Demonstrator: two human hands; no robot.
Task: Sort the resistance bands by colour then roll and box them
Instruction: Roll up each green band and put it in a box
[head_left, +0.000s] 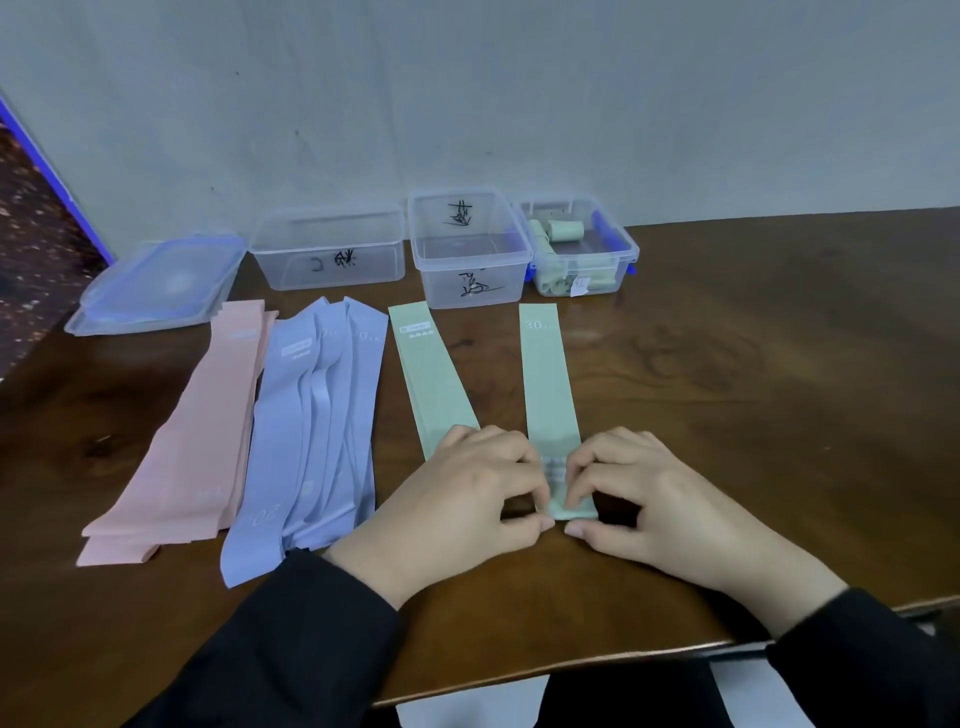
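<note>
Glossy brown table (753, 389): both hands (457, 499) (654, 499) pinch a flat mint band (550, 395); beyond it, clear box (582, 254) holds mint rolls.

Four stacks of bands lie side by side on the table (727, 415): the left stack (197, 415), the next stack (311, 415), a third band (431, 374), and the rightmost band (548, 379). Behind them stand a pile of lids (156, 286) and three boxes; the rightmost box (582, 254) holds rolled bands (563, 229).
</note>
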